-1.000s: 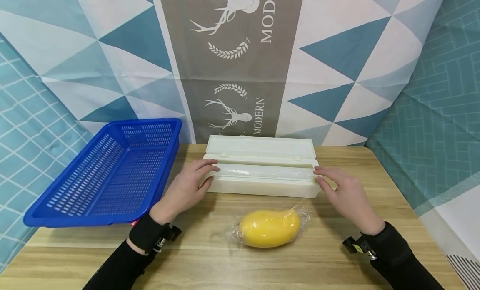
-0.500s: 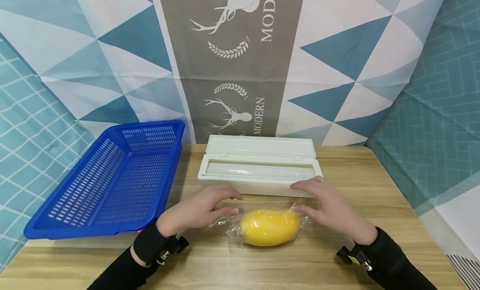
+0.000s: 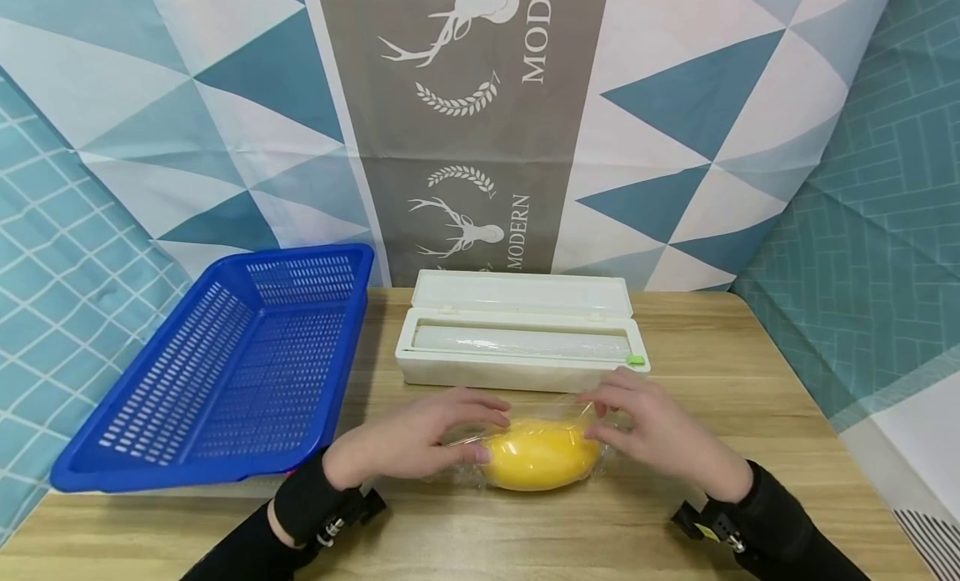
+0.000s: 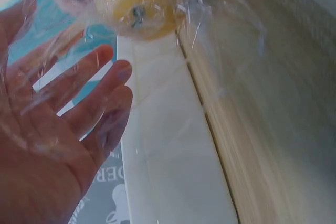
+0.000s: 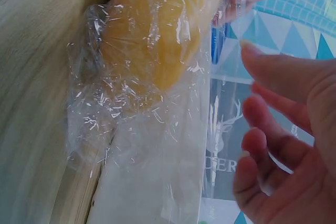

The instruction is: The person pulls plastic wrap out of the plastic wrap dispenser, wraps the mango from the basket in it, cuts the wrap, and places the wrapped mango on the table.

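A yellow mango, loosely wrapped in clear cling film, lies on the table in front of a white cling film dispenser. My left hand is at the mango's left end, thumb tip right at its side, fingers spread. At the right end, my right hand has loosely bent fingers close by the film. In the left wrist view, film overlaps the left fingers; in the right wrist view, a gap shows between the right thumb and fingers. The dispenser's lid stands raised, with a film roll inside.
A blue plastic basket stands at the left, beside the left forearm. The dispenser's green slider sits at its right end. Behind the wooden table hangs a patterned cloth.
Both hands have left the dispenser's ends and come toward me to the mango's two ends. The green slider is now uncovered. The basket has shifted slightly toward me.
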{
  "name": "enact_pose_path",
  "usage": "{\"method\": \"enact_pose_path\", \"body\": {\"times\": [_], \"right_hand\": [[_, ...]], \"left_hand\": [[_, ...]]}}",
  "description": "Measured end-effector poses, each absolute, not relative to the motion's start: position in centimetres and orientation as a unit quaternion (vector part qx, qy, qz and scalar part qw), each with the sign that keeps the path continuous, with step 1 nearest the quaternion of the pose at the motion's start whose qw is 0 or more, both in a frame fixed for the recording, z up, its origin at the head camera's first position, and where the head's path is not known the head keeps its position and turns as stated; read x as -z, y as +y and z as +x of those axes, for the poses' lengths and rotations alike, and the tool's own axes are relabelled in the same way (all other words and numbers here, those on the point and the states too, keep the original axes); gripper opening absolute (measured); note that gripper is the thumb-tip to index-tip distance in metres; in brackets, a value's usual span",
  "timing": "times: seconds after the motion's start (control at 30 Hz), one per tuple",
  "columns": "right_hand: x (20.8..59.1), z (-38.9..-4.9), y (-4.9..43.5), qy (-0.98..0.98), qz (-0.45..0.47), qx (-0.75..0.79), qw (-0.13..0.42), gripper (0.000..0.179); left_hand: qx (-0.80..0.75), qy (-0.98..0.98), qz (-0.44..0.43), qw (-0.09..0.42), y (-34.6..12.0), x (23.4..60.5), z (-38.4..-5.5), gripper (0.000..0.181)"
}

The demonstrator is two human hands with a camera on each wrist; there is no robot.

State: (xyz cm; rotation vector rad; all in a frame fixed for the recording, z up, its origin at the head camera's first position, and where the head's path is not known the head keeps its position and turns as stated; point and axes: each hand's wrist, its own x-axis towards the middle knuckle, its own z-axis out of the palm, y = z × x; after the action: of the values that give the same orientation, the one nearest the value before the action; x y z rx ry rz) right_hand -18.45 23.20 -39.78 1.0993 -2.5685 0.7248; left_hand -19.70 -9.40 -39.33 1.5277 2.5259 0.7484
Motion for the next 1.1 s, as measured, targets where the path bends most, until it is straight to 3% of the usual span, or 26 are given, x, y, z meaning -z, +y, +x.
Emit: {"method": "enact_pose_path", "body": {"times": [0.1,0.2,0.5,0.67,0.87,1.1], "right_hand": [[39.9,-18.4,22.9,-0.884,0.375,-0.235,0.150,0.044],[40.2,-18.3,22.5,-0.888,0.378,-0.220,0.140,0.055],[41.1,-18.2,22.1,-0.889,0.396,-0.208,0.102,0.069],[41.2,-18.2,21.9,-0.881,0.412,-0.198,0.122,0.056],[41.1,-18.0,21.4,-0.849,0.456,-0.218,0.156,0.025],[40.8,-17.5,21.1,-0.827,0.493,-0.238,0.129,0.008]], "left_hand": [[-0.239,0.819,0.520,0.031,-9.1,39.6,-19.5,0.054],[-0.240,0.810,0.535,0.027,-8.8,39.8,-19.4,0.060],[-0.254,0.795,0.550,0.045,-8.4,39.9,-19.3,0.049],[-0.254,0.800,0.541,0.048,-8.3,39.8,-19.2,0.047],[-0.250,0.805,0.537,0.042,-8.3,39.9,-19.1,0.046],[-0.226,0.820,0.525,0.040,-8.2,39.8,-18.9,0.049]]}}
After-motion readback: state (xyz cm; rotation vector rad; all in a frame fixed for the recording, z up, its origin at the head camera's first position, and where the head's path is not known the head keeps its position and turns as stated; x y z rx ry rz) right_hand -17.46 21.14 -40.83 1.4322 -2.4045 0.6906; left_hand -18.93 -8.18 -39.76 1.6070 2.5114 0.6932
